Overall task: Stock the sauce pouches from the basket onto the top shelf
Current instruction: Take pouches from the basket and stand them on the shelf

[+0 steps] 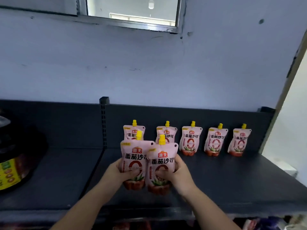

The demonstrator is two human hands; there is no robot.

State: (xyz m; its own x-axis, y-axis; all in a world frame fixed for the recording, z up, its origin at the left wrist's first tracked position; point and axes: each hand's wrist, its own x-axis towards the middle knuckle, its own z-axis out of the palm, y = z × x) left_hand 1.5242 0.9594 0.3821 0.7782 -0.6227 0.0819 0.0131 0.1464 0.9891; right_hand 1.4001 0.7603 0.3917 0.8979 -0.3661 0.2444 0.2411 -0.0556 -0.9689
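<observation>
Left hand (123,171): fingers curled round the left pouch (135,161), held upright before the back row's left end.
Right hand (180,171): wrapped round the right pouch (160,168), which overlaps the left pouch's edge.
Back row (191,141): five pouches standing at the rear of the top shelf (232,180).
Jug (15,155): well left of the back row.

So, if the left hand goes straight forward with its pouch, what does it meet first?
Probably the leftmost back-row pouch, standing right behind the held pouch in the left hand; the gap between them is unclear.
</observation>
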